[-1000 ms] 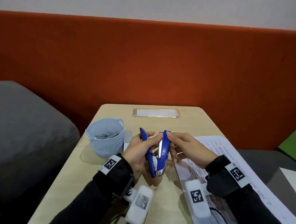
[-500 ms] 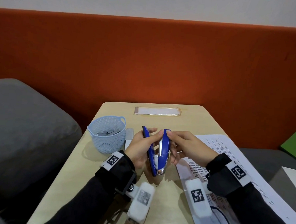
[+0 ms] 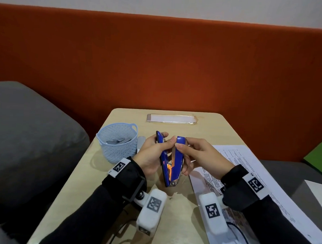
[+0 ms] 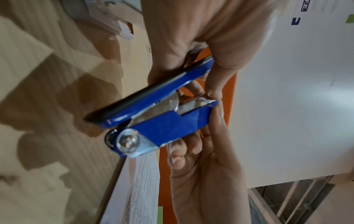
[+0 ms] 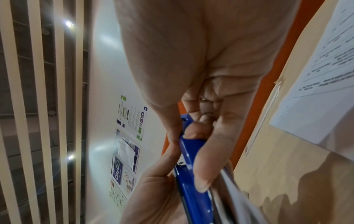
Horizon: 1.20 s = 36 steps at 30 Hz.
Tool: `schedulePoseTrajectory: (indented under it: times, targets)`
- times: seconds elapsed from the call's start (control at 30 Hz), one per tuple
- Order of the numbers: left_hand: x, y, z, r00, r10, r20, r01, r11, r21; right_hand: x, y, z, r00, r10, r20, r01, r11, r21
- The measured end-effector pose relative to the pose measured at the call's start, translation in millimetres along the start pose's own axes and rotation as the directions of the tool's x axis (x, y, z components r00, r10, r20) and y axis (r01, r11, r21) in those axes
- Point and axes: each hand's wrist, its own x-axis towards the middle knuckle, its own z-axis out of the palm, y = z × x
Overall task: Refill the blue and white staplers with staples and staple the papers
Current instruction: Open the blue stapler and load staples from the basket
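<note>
The blue stapler (image 3: 177,162) is held above the table, swung open into a narrow V with its hinge toward me. My left hand (image 3: 151,155) grips the left half, the thumb lying across its top. My right hand (image 3: 201,157) pinches the right half near its far tip. The left wrist view shows the stapler (image 4: 168,125) from the hinge side, with metal showing between the halves, the left hand (image 4: 191,37) above and the right hand (image 4: 201,174) below. In the right wrist view the right hand (image 5: 191,53) curls over the blue stapler (image 5: 193,181). A pale object (image 3: 141,141), perhaps the white stapler, lies behind my left hand.
A light-blue mesh basket (image 3: 117,149) holding strips of staples (image 3: 118,141) stands at the table's left. Printed papers (image 3: 247,173) lie along the right side, under my right forearm. A clear plastic sleeve (image 3: 171,118) lies at the far edge. An orange backrest rises behind the table.
The two halves of the blue stapler have come slightly closer together. Both hands keep their hold on it and have shifted only a little.
</note>
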Motion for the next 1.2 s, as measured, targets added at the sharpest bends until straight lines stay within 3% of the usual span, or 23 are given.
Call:
schedulePoseTrajectory:
  times: [0.33, 0.53, 0.73, 0.87, 0.97, 1.07, 1.2]
  targets:
    - [-5, 3, 10, 0.998, 0.054, 0.017, -0.054, 0.998, -0.037, 2, 1, -1, 0.998, -0.057, -0.016, 0.057, 0.998, -0.016]
    - [1, 24, -1, 0.985, 0.118, -0.128, -0.136, 0.981, -0.139, 0, -4, -10, 0.984, -0.112, -0.141, 0.122, 0.990, 0.068]
    - [-8, 32, 6, 0.980, 0.197, -0.015, -0.195, 0.955, -0.225, -4, -10, -15, 0.965, -0.190, -0.183, 0.207, 0.976, 0.075]
    - [-9, 39, -2, 0.978, 0.208, -0.021, -0.205, 0.929, -0.307, -7, -10, -17, 0.953, -0.248, -0.173, 0.265, 0.961, 0.083]
    - [-10, 48, -9, 0.958, 0.286, -0.026, -0.278, 0.899, -0.339, -9, -12, -18, 0.944, -0.284, -0.167, 0.298, 0.952, 0.066]
    - [-11, 59, -19, 0.921, 0.386, -0.050, -0.377, 0.851, -0.366, -10, -13, -16, 0.955, -0.272, -0.120, 0.277, 0.961, 0.025]
    - [-6, 69, -34, 0.902, 0.429, -0.056, -0.399, 0.775, -0.489, -8, -12, -14, 0.984, -0.167, -0.059, 0.168, 0.986, 0.017]
